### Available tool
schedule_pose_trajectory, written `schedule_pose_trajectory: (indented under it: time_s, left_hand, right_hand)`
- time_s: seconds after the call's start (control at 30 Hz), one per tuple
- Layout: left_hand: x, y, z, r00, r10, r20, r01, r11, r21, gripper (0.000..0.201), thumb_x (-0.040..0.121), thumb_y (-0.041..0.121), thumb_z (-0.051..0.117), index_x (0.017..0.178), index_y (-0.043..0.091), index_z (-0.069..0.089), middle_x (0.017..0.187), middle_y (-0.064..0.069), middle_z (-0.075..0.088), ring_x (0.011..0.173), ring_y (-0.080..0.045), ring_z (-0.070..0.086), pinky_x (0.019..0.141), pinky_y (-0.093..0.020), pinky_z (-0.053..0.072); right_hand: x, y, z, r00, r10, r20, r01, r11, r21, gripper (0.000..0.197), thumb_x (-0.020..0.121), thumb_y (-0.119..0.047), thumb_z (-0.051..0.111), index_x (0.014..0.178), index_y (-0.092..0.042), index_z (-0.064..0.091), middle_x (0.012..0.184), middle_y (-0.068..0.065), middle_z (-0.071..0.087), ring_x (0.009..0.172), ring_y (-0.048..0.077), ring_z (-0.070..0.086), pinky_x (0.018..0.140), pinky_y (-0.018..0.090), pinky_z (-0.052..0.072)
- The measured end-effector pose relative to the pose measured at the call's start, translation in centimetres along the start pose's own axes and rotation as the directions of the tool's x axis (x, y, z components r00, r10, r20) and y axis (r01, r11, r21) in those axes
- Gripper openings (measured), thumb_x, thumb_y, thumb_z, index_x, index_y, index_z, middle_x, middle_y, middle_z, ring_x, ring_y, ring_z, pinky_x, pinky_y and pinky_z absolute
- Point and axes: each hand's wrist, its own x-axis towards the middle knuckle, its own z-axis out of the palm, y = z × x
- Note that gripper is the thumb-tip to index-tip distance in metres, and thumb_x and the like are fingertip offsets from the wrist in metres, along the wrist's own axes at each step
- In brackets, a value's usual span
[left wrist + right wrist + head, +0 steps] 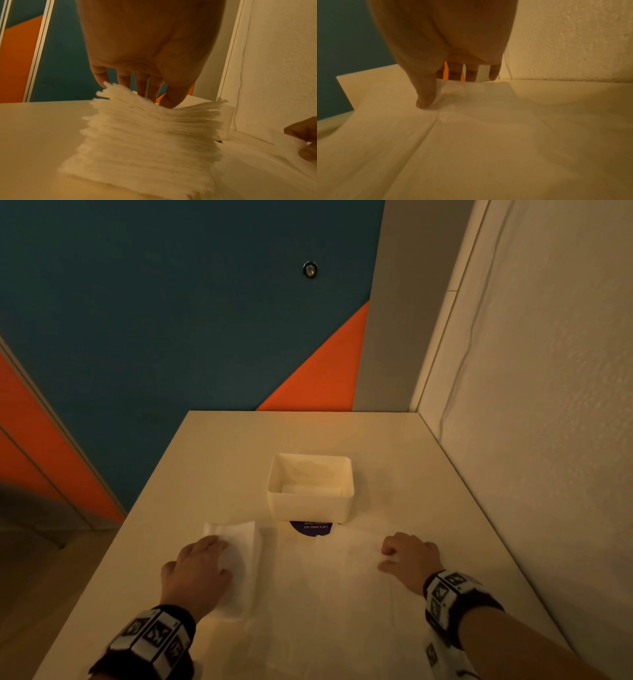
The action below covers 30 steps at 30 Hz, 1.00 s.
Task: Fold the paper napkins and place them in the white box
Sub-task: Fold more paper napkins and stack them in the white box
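Left hand (197, 571) flat, fingers straight, pressing napkin stack (147, 138) on bench (219, 446), left of white box (310, 487). Right hand (409, 554) curled, seemingly pinching edge of unfolded napkin (335, 583). Thin, soft, featherlight, tearable; best lifted by corner, creased flat.

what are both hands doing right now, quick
Left hand: open, fingers resting on top of the napkin stack.
Right hand: fingers curled, pinching the corner of the unfolded napkin.
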Motion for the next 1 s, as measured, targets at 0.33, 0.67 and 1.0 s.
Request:
schedule_pose_trajectory:
  time_s: [0.33, 0.67, 1.0]
  left_hand:
    - [-0.6, 4.2, -1.8, 0.964, 0.179, -0.198, -0.240, 0.907, -0.346, 0.037, 0.087, 0.032, 0.062, 0.123, 0.034, 0.055, 0.129, 0.010, 0.051, 0.122, -0.014, 0.041, 0.100, -0.035, 0.034]
    - [-1.9, 10.7, -3.3, 0.859, 0.448, 0.248, 0.100, 0.329, -0.939, 0.053, 0.073, 0.060, 0.063, 0.114, 0.027, 0.064, 0.113, 0.010, 0.068, 0.106, -0.010, 0.062, 0.088, -0.024, 0.048]
    - [-1.4, 11.0, -4.3, 0.957, 0.285, -0.055, -0.098, 0.138, -0.986, 0.016, 0.088, 0.016, 0.060, 0.092, 0.005, 0.072, 0.085, -0.007, 0.073, 0.076, -0.020, 0.065, 0.065, -0.029, 0.054]
  right_hand:
    - [-1.7, -1.6, -6.7, 0.986, -0.062, -0.157, 0.132, 0.865, 0.484, 0.015, 0.095, -0.017, 0.054, 0.099, -0.010, 0.066, 0.094, 0.003, 0.069, 0.086, 0.017, 0.065, 0.073, 0.027, 0.051]
    - [-5.4, -7.1, -10.4, 0.951, -0.019, -0.308, 0.301, 0.279, 0.912, 0.020, 0.093, -0.007, 0.053, 0.097, -0.013, 0.071, 0.096, 0.004, 0.074, 0.083, 0.015, 0.069, 0.073, 0.029, 0.057]
    - [-6.3, -5.9, -7.8, 0.990, -0.045, -0.136, 0.143, 0.243, 0.959, 0.027, 0.088, 0.000, 0.058, 0.111, -0.011, 0.066, 0.101, 0.012, 0.073, 0.091, 0.029, 0.069, 0.080, 0.045, 0.055]
